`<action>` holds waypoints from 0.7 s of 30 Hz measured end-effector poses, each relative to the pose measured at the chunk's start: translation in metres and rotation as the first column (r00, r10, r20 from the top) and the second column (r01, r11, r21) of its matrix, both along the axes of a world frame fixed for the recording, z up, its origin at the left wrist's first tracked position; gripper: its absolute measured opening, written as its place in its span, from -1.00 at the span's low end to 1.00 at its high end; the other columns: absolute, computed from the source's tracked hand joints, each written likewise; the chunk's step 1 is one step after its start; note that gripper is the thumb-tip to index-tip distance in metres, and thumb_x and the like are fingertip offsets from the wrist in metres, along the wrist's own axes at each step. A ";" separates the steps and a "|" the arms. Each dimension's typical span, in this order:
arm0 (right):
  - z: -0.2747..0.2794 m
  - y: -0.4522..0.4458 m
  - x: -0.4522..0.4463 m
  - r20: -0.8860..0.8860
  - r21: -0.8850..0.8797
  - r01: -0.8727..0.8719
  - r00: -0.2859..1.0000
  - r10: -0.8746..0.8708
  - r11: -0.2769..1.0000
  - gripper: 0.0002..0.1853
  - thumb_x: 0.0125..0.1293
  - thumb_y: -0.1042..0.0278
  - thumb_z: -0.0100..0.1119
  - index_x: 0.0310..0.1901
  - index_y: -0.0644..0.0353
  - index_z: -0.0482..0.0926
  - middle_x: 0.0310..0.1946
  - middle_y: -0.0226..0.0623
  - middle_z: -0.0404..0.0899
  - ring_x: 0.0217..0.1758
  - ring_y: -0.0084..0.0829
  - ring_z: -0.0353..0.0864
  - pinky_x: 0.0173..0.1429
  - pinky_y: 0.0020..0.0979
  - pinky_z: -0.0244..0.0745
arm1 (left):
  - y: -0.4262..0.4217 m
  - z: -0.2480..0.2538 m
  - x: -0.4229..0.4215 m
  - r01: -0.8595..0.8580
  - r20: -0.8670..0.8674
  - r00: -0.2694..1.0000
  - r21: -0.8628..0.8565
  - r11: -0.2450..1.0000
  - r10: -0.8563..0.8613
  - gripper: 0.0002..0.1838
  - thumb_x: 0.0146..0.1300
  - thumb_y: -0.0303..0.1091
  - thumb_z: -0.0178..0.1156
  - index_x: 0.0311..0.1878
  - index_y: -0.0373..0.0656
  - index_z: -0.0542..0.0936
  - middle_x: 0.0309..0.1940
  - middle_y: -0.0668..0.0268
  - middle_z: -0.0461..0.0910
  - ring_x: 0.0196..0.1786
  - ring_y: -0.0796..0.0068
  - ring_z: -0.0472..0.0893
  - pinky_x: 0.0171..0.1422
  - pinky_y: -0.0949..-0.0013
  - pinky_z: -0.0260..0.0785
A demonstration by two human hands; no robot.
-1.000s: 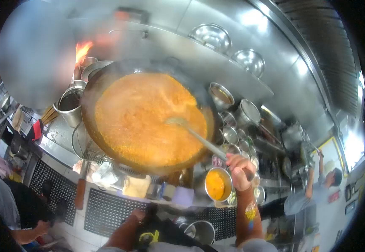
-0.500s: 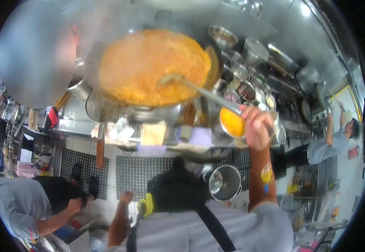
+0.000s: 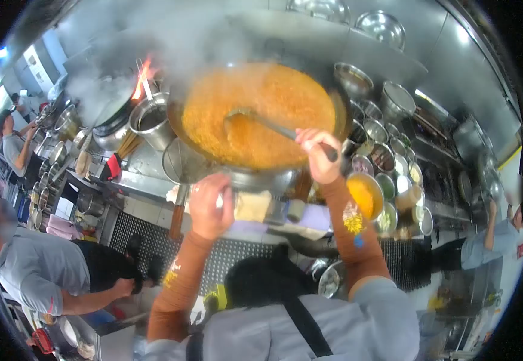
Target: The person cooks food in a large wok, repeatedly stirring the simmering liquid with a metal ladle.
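My right hand (image 3: pixel 321 153) is closed around the dark handle of a long ladle (image 3: pixel 267 123). The ladle's bowl dips into thick orange, steaming food (image 3: pixel 273 90) that fills a very large wok (image 3: pixel 341 114). My left hand (image 3: pixel 210 207) is raised at the front of the stove, just below the wok's near rim. Its fingers are blurred and partly curled, and a small white patch shows beside the thumb; I cannot tell whether the hand grips it. Close by my left hand is a wooden-handled strainer (image 3: pixel 180 162), resting by the wok.
A bowl of orange liquid (image 3: pixel 366 195) and several metal containers (image 3: pixel 384 156) stand right of the wok. To the left are a deep pot (image 3: pixel 153 123) and flame (image 3: pixel 145 78). A co-worker (image 3: pixel 51 265) stands at left, another person (image 3: pixel 496 240) at far right.
My left hand has risen from low beside my body to the stove front. My right hand has moved up and left, and the ladle handle sits closer over the wok. The view has shifted.
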State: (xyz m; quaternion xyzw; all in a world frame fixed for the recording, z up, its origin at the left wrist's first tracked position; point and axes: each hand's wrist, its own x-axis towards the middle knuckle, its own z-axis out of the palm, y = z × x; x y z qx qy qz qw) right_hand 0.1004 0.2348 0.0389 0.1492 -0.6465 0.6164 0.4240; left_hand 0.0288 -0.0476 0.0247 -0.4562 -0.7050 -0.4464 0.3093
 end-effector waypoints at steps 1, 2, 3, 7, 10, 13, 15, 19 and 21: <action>-0.001 0.000 -0.015 -0.005 0.015 0.000 1.000 0.000 1.000 -0.87 0.39 0.58 0.22 -0.35 0.22 0.53 -0.31 -0.29 0.61 -0.08 -0.32 0.65 0.43 -0.04 0.44 | 0.012 0.013 -0.009 -0.005 -0.103 0.995 -0.003 1.000 0.004 -0.79 0.21 -0.57 0.29 -0.07 -0.19 0.66 -0.19 0.10 0.71 -0.05 0.04 0.71 0.02 0.11 0.53; 0.000 0.000 -0.028 0.007 0.043 0.007 1.000 -0.007 0.999 -0.86 0.39 0.59 0.22 -0.36 0.21 0.52 -0.31 -0.30 0.61 -0.08 -0.34 0.65 0.42 -0.06 0.44 | 0.021 0.017 -0.017 0.024 -0.105 0.994 -0.049 0.999 -0.029 -0.82 0.21 -0.55 0.31 -0.11 -0.19 0.67 -0.22 0.11 0.71 -0.10 0.04 0.71 -0.02 0.10 0.52; 0.001 -0.001 -0.040 0.022 0.068 0.015 1.000 -0.017 0.998 -0.85 0.39 0.60 0.22 -0.36 0.21 0.52 -0.31 -0.31 0.61 -0.08 -0.36 0.65 0.42 -0.07 0.44 | 0.030 0.016 -0.026 0.053 -0.101 0.993 -0.098 0.994 -0.063 -0.84 0.20 -0.53 0.33 -0.14 -0.19 0.68 -0.25 0.11 0.71 -0.15 0.03 0.70 -0.06 0.10 0.51; 0.002 0.006 -0.087 0.031 0.187 -0.021 0.999 0.016 0.982 -0.83 0.37 0.60 0.26 -0.37 0.25 0.49 -0.33 -0.28 0.60 -0.18 -0.42 0.60 0.01 -0.32 0.52 | 0.049 0.014 -0.036 0.120 0.008 0.992 -0.343 0.932 -0.125 -0.94 0.17 -0.42 0.41 -0.31 -0.13 0.71 -0.44 0.17 0.66 -0.35 0.04 0.65 -0.22 0.06 0.43; 0.003 0.023 -0.120 -0.011 0.307 -0.014 1.000 0.018 0.952 -0.82 0.33 0.56 0.29 -0.39 0.24 0.47 -0.37 -0.27 0.59 -0.25 -0.44 0.58 -0.14 -0.35 0.49 | 0.053 0.006 -0.035 0.050 -0.061 0.995 -0.322 0.946 -0.074 -0.85 0.13 -0.33 0.46 -0.46 -0.05 0.65 -0.54 0.24 0.59 -0.45 0.13 0.60 -0.29 0.10 0.37; 0.008 0.043 -0.141 0.106 0.304 -0.067 0.994 0.037 0.950 -0.81 0.30 0.56 0.30 -0.40 0.22 0.46 -0.43 -0.30 0.55 -0.31 -0.43 0.56 -0.16 -0.37 0.48 | 0.055 0.004 -0.033 0.039 -0.084 0.994 -0.300 0.953 -0.067 -0.81 0.06 -0.32 0.49 -0.50 -0.04 0.63 -0.55 0.25 0.58 -0.45 0.14 0.59 -0.30 0.11 0.36; 0.012 0.060 -0.153 0.096 0.383 -0.061 0.995 0.026 0.922 -0.81 0.30 0.55 0.29 -0.41 0.21 0.45 -0.44 -0.31 0.53 -0.32 -0.43 0.55 -0.17 -0.38 0.47 | 0.054 0.009 -0.031 0.045 -0.064 0.995 -0.326 0.944 -0.070 -0.83 0.05 -0.34 0.49 -0.47 -0.08 0.64 -0.52 0.21 0.60 -0.42 0.08 0.61 -0.29 0.08 0.37; 0.019 0.098 -0.165 0.087 0.472 -0.048 0.996 0.008 0.880 -0.80 0.31 0.53 0.30 -0.41 0.19 0.46 -0.44 -0.32 0.49 -0.33 -0.44 0.55 -0.19 -0.37 0.46 | 0.056 0.006 -0.031 -0.010 -0.085 0.996 -0.364 0.931 -0.022 -0.86 0.02 -0.37 0.47 -0.47 -0.07 0.65 -0.51 0.23 0.61 -0.41 0.12 0.61 -0.30 0.13 0.35; 0.023 0.114 -0.156 0.212 0.398 -0.112 0.977 0.028 0.911 -0.81 0.35 0.50 0.28 -0.40 0.21 0.48 -0.42 -0.35 0.52 -0.32 -0.51 0.55 -0.17 -0.38 0.48 | 0.058 0.001 -0.031 -0.022 -0.094 0.996 -0.325 0.945 -0.008 -0.77 -0.01 -0.31 0.51 -0.58 -0.05 0.60 -0.59 0.23 0.53 -0.48 0.14 0.55 -0.30 0.08 0.33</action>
